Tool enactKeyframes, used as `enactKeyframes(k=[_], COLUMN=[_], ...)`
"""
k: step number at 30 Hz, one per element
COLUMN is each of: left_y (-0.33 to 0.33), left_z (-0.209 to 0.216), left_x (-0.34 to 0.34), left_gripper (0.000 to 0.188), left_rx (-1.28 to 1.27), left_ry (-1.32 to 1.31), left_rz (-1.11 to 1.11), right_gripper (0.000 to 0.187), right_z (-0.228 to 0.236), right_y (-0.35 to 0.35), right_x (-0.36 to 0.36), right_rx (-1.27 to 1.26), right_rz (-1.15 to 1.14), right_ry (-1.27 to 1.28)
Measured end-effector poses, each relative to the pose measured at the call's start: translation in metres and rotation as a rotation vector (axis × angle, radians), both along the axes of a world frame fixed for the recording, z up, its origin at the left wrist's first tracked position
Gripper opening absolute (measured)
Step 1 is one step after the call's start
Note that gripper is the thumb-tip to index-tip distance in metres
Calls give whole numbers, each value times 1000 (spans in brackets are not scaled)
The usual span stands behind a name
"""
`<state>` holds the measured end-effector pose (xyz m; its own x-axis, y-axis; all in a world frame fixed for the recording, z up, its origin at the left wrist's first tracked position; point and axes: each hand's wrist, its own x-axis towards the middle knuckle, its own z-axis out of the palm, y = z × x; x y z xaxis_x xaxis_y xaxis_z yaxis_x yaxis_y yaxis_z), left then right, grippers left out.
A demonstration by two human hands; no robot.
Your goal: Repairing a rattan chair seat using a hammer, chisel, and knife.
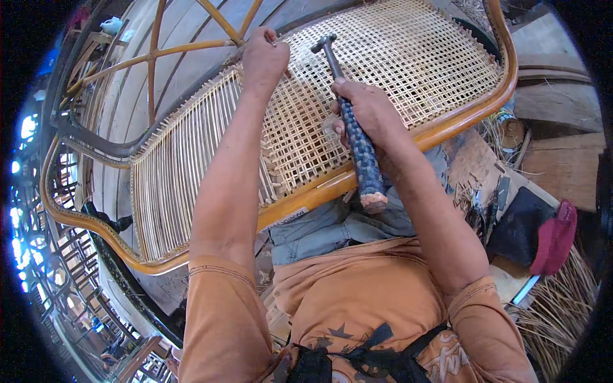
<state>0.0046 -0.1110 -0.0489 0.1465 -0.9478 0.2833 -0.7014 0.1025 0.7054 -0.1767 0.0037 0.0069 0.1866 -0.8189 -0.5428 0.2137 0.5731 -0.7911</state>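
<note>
My right hand [370,112] is wrapped round a hammer [361,150] with a dark patterned handle and a small metal head. The hammer head hovers over or rests against the woven cane panel [408,64]; I cannot tell which. Close to the panel's far edge, my left hand [265,60] is closed on a slim rod-like piece [287,73], mostly hidden by the fingers. The panel sits in a curved, glossy rattan frame [332,189] lying across my lap. Its right part has an open lattice weave, while parallel cane strands [185,166] run along its left part.
Crossed rattan poles [153,57] rise beyond the far edge. To the right are hand tools [488,207], a dark cloth [520,223], a maroon cloth [557,236], wooden boards [565,166], a can [509,131] and a heap of loose cane strips [555,313].
</note>
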Motion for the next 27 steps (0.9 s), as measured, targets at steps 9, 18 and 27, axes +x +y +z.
enactKeyframes(k=[9,18,27], left_y=[3,-3,-3], left_z=[-1,1,-9], left_x=[-5,4,-3], left_gripper=[25,20,22], left_rx=[13,-45,-103], left_ry=[-22,33,-99], left_rz=[17,25,-27], right_gripper=[30,29,34], right_z=[4,3,-9], right_y=[-1,-2,-3], right_x=[3,8,12], right_rx=[17,-17,-1], right_rz=[35,-28,11], right_ry=[-69,-64,-70])
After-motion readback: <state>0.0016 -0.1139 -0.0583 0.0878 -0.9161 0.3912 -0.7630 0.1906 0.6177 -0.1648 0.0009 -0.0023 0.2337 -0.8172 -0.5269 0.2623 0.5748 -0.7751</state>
